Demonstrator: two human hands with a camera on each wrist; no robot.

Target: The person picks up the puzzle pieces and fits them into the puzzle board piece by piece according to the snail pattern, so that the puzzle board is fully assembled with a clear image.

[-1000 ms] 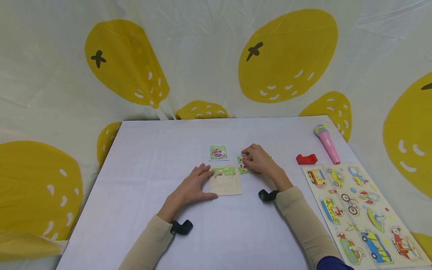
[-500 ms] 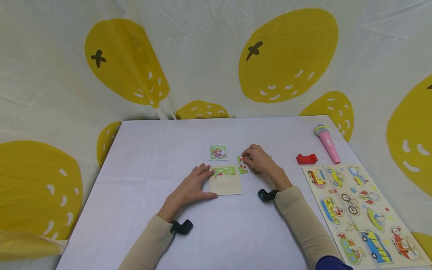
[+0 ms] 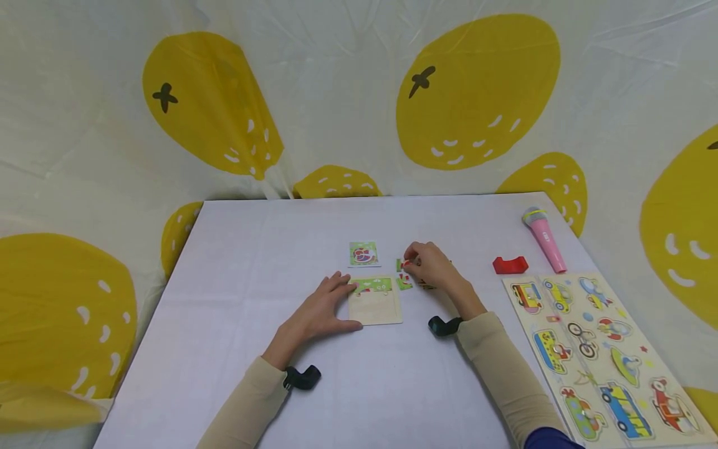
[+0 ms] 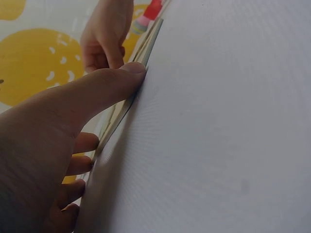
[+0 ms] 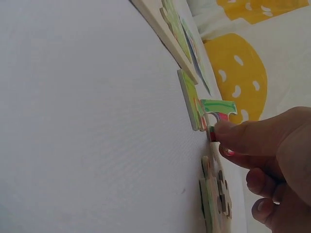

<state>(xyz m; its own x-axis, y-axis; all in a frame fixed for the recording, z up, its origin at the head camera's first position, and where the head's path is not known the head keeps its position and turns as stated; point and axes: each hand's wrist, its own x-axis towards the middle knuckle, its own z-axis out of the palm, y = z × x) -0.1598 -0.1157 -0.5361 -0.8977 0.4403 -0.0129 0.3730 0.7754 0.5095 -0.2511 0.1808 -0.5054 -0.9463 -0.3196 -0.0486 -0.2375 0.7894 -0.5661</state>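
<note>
Thumb and fingers spread, my left hand (image 3: 322,307) rests against the left side of a wooden puzzle board (image 3: 374,312). Its thumb (image 4: 131,68) touches the near edge in the left wrist view. Along the board's top lies a row of green puzzle pieces. Right of the board, my right hand (image 3: 434,268) pinches a green and red puzzle piece (image 5: 217,106) between thumb and index finger. Just beside it lies another green puzzle piece (image 5: 188,99), and several more loose pieces (image 5: 209,194) lie below the hand, partly hidden by it in the head view.
A square picture card (image 3: 363,254) lies behind the board. Farther right are a red curved block (image 3: 510,265), a pink toy microphone (image 3: 545,240) and a large vehicle puzzle board (image 3: 603,349). A yellow-patterned cloth (image 3: 336,93) hangs beyond the white table (image 3: 252,249).
My right hand has shifted only slightly, still at the loose puzzle pieces, and the piece near its fingertips has turned a little. The left hand stays still at the board.
</note>
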